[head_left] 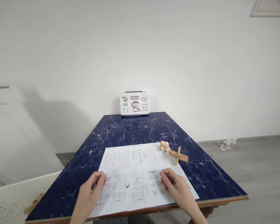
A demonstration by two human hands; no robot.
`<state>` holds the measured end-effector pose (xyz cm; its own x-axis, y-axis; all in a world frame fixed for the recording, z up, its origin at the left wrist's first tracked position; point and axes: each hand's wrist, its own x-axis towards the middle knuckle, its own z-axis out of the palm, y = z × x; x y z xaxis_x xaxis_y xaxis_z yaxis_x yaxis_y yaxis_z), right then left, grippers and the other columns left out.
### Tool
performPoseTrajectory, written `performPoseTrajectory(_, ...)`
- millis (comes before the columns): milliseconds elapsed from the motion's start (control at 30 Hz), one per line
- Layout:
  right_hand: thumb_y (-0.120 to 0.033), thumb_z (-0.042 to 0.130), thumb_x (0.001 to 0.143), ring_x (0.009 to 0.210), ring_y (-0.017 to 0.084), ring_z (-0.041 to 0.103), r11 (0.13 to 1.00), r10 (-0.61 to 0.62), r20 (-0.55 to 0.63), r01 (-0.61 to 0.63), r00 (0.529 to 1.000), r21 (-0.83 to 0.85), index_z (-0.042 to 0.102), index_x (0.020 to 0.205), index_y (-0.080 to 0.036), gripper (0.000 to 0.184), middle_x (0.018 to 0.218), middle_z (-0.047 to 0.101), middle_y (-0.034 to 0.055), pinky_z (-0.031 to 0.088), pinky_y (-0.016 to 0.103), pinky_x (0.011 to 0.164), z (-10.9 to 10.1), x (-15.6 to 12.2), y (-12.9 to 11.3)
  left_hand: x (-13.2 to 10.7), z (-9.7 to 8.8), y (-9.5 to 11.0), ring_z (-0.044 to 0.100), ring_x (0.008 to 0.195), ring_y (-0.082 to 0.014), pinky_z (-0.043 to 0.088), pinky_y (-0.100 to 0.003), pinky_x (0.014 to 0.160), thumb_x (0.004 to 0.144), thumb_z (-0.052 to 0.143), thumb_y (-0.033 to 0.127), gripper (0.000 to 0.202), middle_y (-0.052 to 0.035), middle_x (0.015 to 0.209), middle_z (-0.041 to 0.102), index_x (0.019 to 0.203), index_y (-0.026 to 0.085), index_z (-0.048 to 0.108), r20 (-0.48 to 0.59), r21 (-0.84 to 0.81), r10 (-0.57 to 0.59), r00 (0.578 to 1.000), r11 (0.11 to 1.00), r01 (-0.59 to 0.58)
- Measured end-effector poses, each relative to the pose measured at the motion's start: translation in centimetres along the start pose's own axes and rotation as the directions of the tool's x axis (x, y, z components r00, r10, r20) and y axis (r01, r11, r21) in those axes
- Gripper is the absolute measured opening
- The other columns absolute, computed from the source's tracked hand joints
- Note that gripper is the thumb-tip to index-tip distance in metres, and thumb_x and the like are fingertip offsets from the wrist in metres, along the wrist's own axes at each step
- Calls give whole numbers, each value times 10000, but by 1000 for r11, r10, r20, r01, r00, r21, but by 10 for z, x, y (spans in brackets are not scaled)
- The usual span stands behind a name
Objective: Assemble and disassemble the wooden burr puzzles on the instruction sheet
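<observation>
My left hand (91, 189) rests on the left part of a large white printed sheet (133, 166), its fingers curled in toward the thumb with nothing seen in them. On the sheet's right part lies my right hand (176, 186), likewise loosely closed and holding nothing visible. Above it, over the sheet's right edge, is a wooden piece (182, 157) made of a flat bar crossed by a round rod. Just left of that, at the sheet's upper right corner, sits a small interlocking wooden burr puzzle (164, 146). The print on the sheet is too faint to read.
A white case with cartoon prints (134, 104) stands at the table's far end against the wall. The blue marbled table (130, 129) has a wooden front edge. A white perforated basket (11, 199) with wooden pieces is at lower left. A clear plastic bottle (227, 144) lies on the floor.
</observation>
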<state>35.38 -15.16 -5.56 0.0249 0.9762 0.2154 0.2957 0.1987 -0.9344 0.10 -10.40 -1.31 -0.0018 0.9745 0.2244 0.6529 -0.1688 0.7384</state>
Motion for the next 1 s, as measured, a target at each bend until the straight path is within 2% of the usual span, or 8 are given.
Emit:
performPoseTrajectory(433, -561, 500, 1051, 620, 174, 610, 1000, -5, -26, 6, 1000, 18, 627, 910, -220, 391, 762, 683, 30, 462, 280, 612, 0, -1, -2, 2, 0, 2, 715, 771, -221, 492, -250, 636, 910, 527, 620, 415, -30, 776, 730, 865, 231, 663, -22, -8, 27, 999, 1000, -28)
performPoseTrajectory(567, -596, 506, 1039, 619, 183, 617, 1000, -3, -37, 4, 999, 20, 631, 906, -222, 417, 755, 690, 36, 467, 281, 602, 0, -1, -5, 2, 1, 1, 724, 768, -228, 484, -245, 586, 901, 537, 607, 397, -36, 774, 738, 887, 233, 672, -26, -18, 21, 999, 1000, -22)
performPoseTrajectory(767, -661, 463, 1033, 635, 194, 615, 1000, 15, -16, -14, 1000, 2, 620, 922, -225, 477, 781, 691, 46, 471, 292, 618, 0, 0, -3, 2, 1, -3, 725, 756, -227, 515, -258, 623, 901, 548, 595, 386, -34, 760, 736, 894, 230, 673, -43, -26, 30, 999, 999, -31)
performPoseTrajectory(1000, -616, 469, 1048, 637, 185, 613, 1000, 9, -13, -9, 1000, 3, 618, 931, -225, 435, 789, 692, 39, 465, 287, 621, -1, -1, -1, 3, 2, -11, 728, 797, -220, 493, -235, 592, 924, 540, 593, 382, -32, 802, 740, 920, 233, 668, -20, -26, 24, 1000, 999, -25)
